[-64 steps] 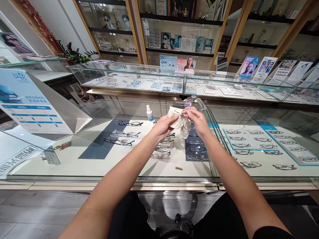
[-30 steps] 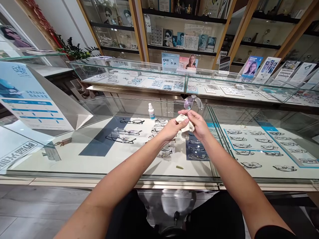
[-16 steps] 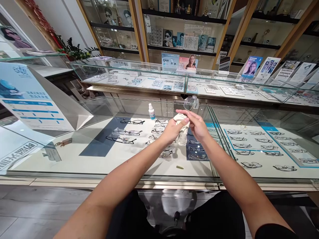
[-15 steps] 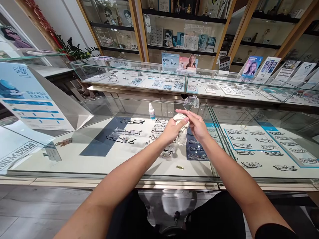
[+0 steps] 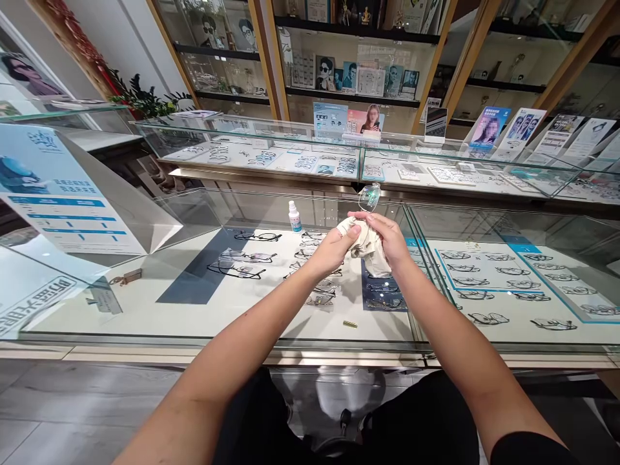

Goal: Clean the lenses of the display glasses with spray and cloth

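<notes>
Eyeglasses (image 5: 369, 198) and cream cloth (image 5: 372, 250) in hands (image 5: 335, 248), bottle label (image 5: 296, 224) illegible

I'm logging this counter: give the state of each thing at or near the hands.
Left hand: gripping the cloth
Right hand: curled at the cloth, grip hidden
Cloth: bunched, one end hanging
Held glasses: one lens showing above the fingers, rest hidden
White bottle: upright
Small gold piece: lying flat
Displayed glasses: laid in rows
</notes>
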`<state>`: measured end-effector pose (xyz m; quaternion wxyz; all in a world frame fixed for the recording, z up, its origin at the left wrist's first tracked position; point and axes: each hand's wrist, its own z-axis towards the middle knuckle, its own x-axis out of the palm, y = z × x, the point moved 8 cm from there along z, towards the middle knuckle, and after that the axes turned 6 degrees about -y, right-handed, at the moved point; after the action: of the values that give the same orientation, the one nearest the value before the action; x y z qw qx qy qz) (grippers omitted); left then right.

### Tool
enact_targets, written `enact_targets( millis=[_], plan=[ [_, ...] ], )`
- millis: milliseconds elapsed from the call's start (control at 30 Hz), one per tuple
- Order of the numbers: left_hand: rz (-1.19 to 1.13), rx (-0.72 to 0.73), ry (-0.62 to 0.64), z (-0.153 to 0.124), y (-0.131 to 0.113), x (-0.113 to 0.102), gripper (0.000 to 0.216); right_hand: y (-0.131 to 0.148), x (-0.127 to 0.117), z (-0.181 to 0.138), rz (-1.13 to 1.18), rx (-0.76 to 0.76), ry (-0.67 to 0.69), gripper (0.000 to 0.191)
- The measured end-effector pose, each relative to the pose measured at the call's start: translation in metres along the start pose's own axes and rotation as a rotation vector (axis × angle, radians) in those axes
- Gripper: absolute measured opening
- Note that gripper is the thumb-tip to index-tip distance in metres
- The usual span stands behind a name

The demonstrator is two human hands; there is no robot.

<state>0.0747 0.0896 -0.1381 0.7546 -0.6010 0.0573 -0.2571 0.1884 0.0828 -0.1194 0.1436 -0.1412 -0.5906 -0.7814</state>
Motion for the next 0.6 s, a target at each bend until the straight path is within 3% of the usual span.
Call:
enact_targets(
  millis=[267,433,600],
  plan=[
    [0.038,0.01,-0.04,0.002,-0.003,-0.001,0.076,-0.009,-0.008,0.005,0.05,0.075,-0.038,0.033],
    [-0.06,-0.088,-0.008,0.0,0.005,0.002,0.076,-0.008,-0.007,0.005,0.059,0.077,-0.056,0.038],
    [0.033,-0.006,0.049,-0.002,-0.008,0.006,0.073,-0.004,-0.008,0.005,0.079,0.085,-0.083,0.04]
  ],
)
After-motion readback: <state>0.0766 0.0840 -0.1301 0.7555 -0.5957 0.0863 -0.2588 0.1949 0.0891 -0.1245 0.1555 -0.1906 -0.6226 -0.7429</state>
